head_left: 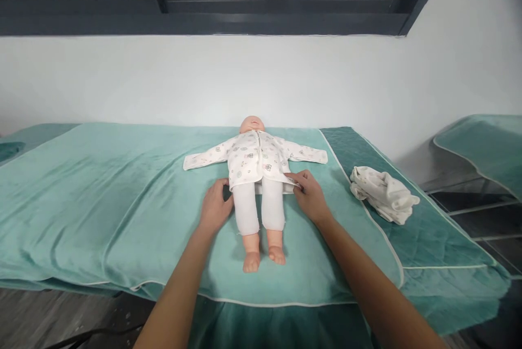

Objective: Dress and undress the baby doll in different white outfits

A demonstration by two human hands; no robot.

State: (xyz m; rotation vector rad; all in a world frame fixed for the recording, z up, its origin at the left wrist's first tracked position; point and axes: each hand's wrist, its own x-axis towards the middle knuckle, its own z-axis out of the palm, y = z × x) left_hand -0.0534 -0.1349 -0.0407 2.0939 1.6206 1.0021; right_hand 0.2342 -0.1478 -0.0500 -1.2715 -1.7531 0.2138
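Note:
A baby doll [276, 239] lies on its back on a green bed cover, its head toward the wall and its bare feet toward me. It wears a white patterned baby shirt [247, 160] with the sleeves spread out to both sides, and its legs are white down to the shins. At the shirt's lower left corner, my left hand [216, 207] is closed with thumb and fingers on the hem. My right hand [310, 197] pinches the hem at the lower right corner. The fabric between the fingertips is partly hidden.
A crumpled white garment [383, 194] lies to the right on a darker green quilted pad [432, 243]. Behind the bed [101, 197] rises a white wall [171, 80] with a dark-framed window [281, 16]. Another green-covered surface [485, 139] stands at the far right.

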